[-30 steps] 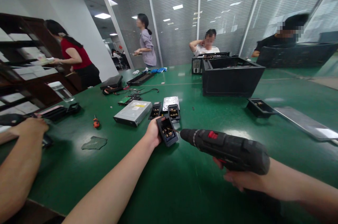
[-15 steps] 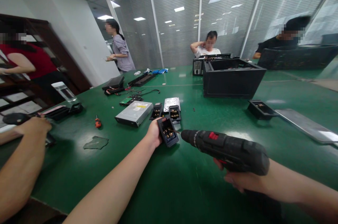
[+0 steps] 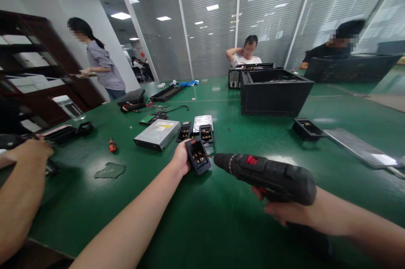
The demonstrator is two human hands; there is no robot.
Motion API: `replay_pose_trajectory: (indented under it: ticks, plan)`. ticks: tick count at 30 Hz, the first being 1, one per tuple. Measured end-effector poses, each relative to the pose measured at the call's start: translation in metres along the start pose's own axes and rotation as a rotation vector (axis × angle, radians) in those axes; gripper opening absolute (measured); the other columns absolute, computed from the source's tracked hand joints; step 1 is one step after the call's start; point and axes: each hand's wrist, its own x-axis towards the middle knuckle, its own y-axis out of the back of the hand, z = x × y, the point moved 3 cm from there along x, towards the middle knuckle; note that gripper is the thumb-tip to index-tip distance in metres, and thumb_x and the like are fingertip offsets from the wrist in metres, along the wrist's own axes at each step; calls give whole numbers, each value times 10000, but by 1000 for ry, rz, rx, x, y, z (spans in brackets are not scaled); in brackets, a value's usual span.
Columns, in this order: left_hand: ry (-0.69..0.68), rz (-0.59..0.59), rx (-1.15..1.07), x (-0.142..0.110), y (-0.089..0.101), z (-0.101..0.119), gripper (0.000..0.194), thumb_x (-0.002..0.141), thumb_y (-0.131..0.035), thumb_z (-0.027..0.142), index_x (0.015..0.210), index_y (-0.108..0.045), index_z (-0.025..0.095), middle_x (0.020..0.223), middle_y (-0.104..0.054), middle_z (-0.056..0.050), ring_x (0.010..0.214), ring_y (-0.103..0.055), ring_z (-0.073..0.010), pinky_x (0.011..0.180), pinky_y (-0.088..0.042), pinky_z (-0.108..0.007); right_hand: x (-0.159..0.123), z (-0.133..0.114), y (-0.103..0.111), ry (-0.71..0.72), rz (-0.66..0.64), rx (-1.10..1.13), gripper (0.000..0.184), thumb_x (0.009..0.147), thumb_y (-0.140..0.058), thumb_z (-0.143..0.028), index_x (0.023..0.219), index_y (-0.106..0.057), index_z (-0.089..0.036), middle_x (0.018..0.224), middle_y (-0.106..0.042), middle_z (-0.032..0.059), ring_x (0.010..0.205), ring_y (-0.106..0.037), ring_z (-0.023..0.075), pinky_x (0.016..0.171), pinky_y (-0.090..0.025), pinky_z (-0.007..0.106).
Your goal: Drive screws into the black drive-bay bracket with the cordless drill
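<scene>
Over glossy table (image 3: 228,226), matte drill (image 3: 265,178), rectangular box (image 3: 198,157)

Glossy green table (image 3: 221,222), silver optical drive (image 3: 155,134) on it, orange screwdriver (image 3: 112,146), open-topped black case (image 3: 274,99), flat grey panel (image 3: 357,144)

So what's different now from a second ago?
The person in the lilac top has moved left in the picture, toward the shelves, and the person in red has gone from view. Neither hand took up or let go of anything: the left hand still holds the black box, the right hand still grips the drill.
</scene>
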Motion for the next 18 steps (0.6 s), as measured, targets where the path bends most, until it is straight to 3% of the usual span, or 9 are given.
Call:
replay_pose_trajectory:
  ticks: [18]
  plan:
    - [-23, -4, -4, 2, 1, 0, 176, 687, -539, 305, 704, -621, 151, 608, -647, -84, 542, -624, -252, 560, -519, -422, 0, -1, 1, -5, 0, 8, 201, 792, -594, -169, 983, -538, -194, 717, -557, -34, 601, -571, 135, 577, -512, 278]
